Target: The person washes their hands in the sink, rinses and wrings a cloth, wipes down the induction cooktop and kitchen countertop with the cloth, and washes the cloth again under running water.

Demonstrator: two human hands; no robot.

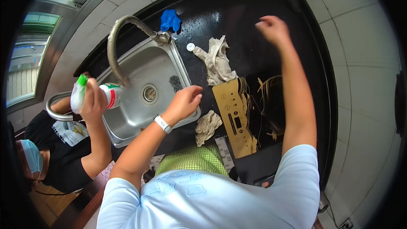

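Observation:
My left hand (183, 104), with a white wristband, hovers over the near right rim of the steel sink (140, 118). Its fingers are loosely bent and apart, with nothing seen in them. My right hand (274, 30) is held above the far part of the black countertop (246, 4), fingers slightly bent and apart, nothing visible in it. Between the hands lies a crumpled grey cloth (218, 61), touching the gold-panelled induction cooker (237, 121). A second crumpled cloth (207, 127) lies by the counter's front edge, close to my left hand.
At the left, a masked co-worker (59, 144) holds up a spray bottle (111, 95) with a green part. The curved faucet (112, 46) arches over the sink. A blue glove (170, 20) and a small white cap (190, 47) lie behind it on the counter.

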